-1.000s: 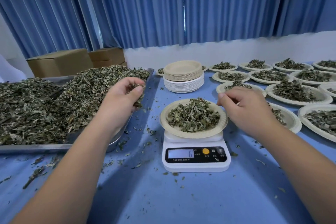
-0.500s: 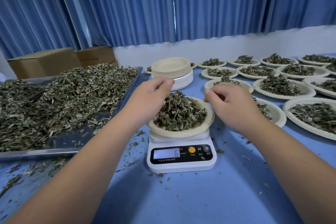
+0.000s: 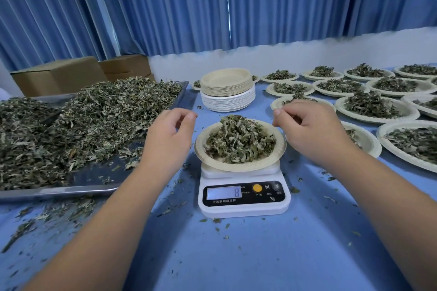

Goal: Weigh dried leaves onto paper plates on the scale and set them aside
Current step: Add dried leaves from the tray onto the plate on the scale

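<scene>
White scale (image 3: 244, 198) sits at frame centre, display reading 8. On it rests a paper plate (image 3: 238, 166) heaped with dried leaves (image 3: 238, 139). Left hand (image 3: 165, 139) hovers just left of the plate, fingers loosely curled and spread, holding nothing. Right hand (image 3: 312, 134) hovers just right of it, fingers curled inward; any pinch cannot be told. Metal tray (image 3: 89, 177) of loose leaves lies at left; filled plates (image 3: 411, 114) at right.

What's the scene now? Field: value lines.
scale: display reads 8
plate: on scale, heaped with leaves
left hand: left of plate, loosely curled, empty
right hand: right of plate, loosely curled, nothing seen held
tray: left, bulk leaves
stack: behind scale, empty plates
filled plates: right
</scene>
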